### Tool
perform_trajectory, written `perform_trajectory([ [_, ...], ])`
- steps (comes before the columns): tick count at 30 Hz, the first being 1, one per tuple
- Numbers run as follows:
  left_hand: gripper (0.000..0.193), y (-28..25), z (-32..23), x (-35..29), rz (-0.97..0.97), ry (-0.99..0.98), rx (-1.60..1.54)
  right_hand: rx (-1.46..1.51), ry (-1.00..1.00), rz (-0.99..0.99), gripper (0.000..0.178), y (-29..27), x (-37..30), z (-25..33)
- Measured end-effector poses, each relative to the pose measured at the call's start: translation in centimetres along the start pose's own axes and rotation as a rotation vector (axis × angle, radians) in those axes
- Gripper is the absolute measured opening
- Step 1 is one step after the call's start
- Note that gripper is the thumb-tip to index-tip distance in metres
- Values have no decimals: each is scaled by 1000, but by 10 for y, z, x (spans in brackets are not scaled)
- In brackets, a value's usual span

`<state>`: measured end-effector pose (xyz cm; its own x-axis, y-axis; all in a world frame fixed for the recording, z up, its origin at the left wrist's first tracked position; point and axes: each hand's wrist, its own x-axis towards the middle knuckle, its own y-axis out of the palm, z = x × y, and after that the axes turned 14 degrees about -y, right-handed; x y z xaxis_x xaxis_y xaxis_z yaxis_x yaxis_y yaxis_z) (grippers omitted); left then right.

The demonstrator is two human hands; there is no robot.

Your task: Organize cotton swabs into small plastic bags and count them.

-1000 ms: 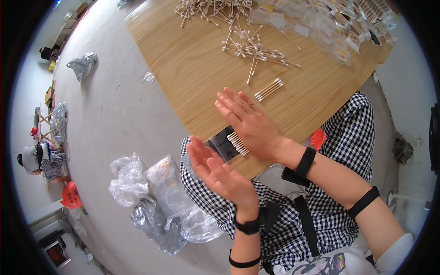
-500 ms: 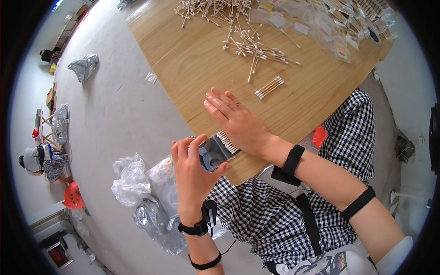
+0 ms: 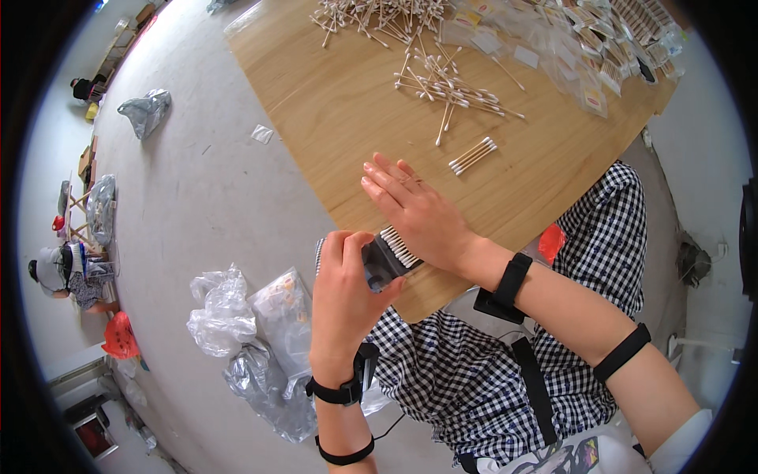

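Observation:
My left hand [image 3: 343, 288] curves around the near-left end of a small dark grey plastic tray [image 3: 383, 261] at the table's edge. Its fingertips sit at one side of the tray and its thumb at the other. A row of cotton swabs [image 3: 400, 246] lies in the tray, white tips side by side; the right hand hides their other ends. My right hand [image 3: 422, 213] is open, fingers stretched and together, laid across the tray's far end and the tabletop. Beyond it, a few cotton swabs [image 3: 474, 156] lie neatly lined up on the wood.
The wooden table [image 3: 316, 118] bears a loose pile of cotton swabs [image 3: 450, 87], a bigger heap [image 3: 387, 16] behind, and clear plastic packets [image 3: 545, 47] at the back right. Plastic bags [image 3: 221, 312] lie on the floor at left. Another person [image 3: 67, 272] sits far left.
My left hand has moved slightly right, its fingers drawn closer together at the tray's end. The right hand keeps its flat pose; the view has shifted a little.

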<state>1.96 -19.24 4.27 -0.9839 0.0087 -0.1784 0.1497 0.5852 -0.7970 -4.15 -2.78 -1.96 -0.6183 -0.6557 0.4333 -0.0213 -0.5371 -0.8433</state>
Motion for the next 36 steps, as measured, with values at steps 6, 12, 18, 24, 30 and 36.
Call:
perform_trajectory([
  [6, 63, 2, 3, 4, 33, -22, -54, -55, -33, 11, 45, -1, 1, -1],
  [12, 63, 9, 12, 5, 3, 22, -131, -42, -34, 16, 45, -1, 1, -1],
  [18, 63, 14, 15, 3, -21, 31, -181, -37, -39, 31, 44, -1, 0, 0],
  [24, 62, 15, 18, 3, -26, 56, -208, -25, -41, 39, 44, -1, 1, 6],
  [30, 60, 12, 19, 5, -86, 60, -74, 18, -39, -7, 48, 10, 15, 19],
  [36, 56, 16, 25, 6, -195, 143, -43, 119, 26, -72, 49, 16, 13, 34],
])
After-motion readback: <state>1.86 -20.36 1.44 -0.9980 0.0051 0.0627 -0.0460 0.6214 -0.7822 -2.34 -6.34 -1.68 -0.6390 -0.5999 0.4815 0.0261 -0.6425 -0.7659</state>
